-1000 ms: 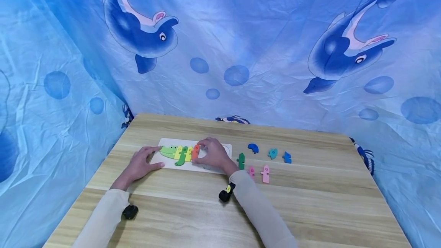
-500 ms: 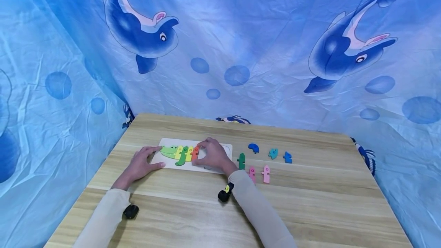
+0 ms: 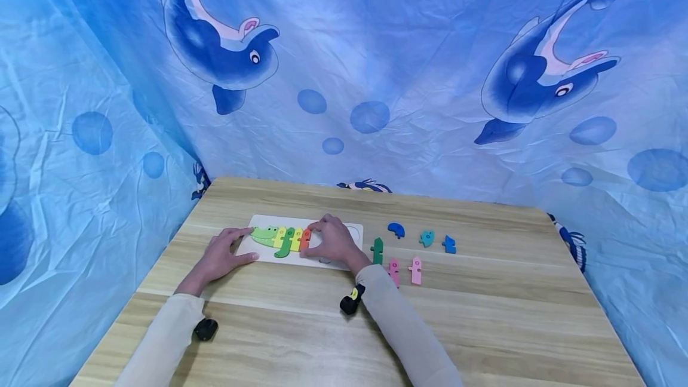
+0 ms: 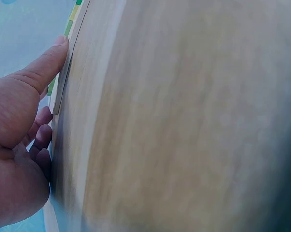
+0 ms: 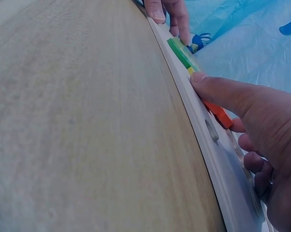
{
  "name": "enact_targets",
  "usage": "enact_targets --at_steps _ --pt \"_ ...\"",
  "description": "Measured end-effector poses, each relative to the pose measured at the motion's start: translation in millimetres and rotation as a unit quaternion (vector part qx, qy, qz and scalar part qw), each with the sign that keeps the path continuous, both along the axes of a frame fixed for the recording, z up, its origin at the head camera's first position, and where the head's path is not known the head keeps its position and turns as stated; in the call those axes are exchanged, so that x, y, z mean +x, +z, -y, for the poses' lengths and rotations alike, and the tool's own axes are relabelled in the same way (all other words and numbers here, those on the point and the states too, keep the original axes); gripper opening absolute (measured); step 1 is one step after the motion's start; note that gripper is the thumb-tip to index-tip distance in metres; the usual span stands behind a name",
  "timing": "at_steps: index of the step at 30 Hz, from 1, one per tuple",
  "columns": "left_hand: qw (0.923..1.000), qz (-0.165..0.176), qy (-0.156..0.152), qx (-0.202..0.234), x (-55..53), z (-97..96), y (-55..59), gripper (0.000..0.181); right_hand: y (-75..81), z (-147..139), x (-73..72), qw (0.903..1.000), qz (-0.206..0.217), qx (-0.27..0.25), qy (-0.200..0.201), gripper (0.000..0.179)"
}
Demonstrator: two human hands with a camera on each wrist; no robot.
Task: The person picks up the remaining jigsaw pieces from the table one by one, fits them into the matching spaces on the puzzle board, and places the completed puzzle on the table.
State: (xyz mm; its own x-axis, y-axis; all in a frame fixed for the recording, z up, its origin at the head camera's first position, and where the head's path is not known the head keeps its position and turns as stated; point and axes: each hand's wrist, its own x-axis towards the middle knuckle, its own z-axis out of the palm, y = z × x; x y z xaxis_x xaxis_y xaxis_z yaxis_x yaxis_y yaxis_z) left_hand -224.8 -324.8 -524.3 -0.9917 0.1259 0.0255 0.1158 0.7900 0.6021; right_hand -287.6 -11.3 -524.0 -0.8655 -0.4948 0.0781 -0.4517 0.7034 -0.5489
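Observation:
A white puzzle board (image 3: 285, 220) holds a crocodile: a green head (image 3: 264, 236), yellow segments and a green leg piece (image 3: 282, 249). Beside the second yellow segment sits an orange piece (image 3: 305, 240). My right hand (image 3: 334, 241) pinches it, thumb at its near end and index finger at its far end; in the right wrist view the orange piece (image 5: 220, 114) lies on the board. At the board's left end rests my left hand (image 3: 219, 253), thumb and index finger spread, thumb against the near edge in the left wrist view. My right hand hides part of the board's recess.
Right of the board lie loose pieces: a dark green one (image 3: 377, 251), two pink ones (image 3: 416, 271), a dark blue arched one (image 3: 396, 230), a teal one (image 3: 427, 238) and a blue one (image 3: 449, 244). A patterned blue curtain (image 3: 408, 160) stands behind the wooden table (image 3: 484, 315).
The orange piece has straightened slightly and lies closer in line with the yellow segment. Both hands stay almost where they were.

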Motion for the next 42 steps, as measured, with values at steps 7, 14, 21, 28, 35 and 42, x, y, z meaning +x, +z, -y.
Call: enact_targets --at_steps 7,14,21,28,35,42 --pt "1.0 0.001 -0.003 0.001 -0.2 0.4 -1.1 0.079 -0.6 1 -0.4 0.9998 0.003 0.02 -0.003 0.074" --pt "1.0 0.006 -0.001 0.004 0.6 -0.8 0.8 0.079 1.1 -3 0.3 1.0 0.006 0.0 0.004 0.075" --pt "1.0 0.008 0.0 0.0 1.0 -0.6 0.1 0.079 13.2 -15 2.8 0.9973 0.0 -0.059 0.043 0.062" --pt "1.0 0.006 -0.001 -0.003 0.1 0.9 0.1 0.079 33.3 -36 8.7 0.9875 -0.017 -0.127 0.092 0.058" --pt "1.0 -0.001 -0.004 0.001 -2.6 -1.7 0.5 0.08 47.1 -66 17.4 0.9837 -0.046 -0.147 0.092 0.055" --pt "1.0 0.002 -0.008 -0.003 -1.1 -0.4 -0.9 0.079 53.3 -98 31.6 0.9843 -0.04 -0.155 0.075 0.052"
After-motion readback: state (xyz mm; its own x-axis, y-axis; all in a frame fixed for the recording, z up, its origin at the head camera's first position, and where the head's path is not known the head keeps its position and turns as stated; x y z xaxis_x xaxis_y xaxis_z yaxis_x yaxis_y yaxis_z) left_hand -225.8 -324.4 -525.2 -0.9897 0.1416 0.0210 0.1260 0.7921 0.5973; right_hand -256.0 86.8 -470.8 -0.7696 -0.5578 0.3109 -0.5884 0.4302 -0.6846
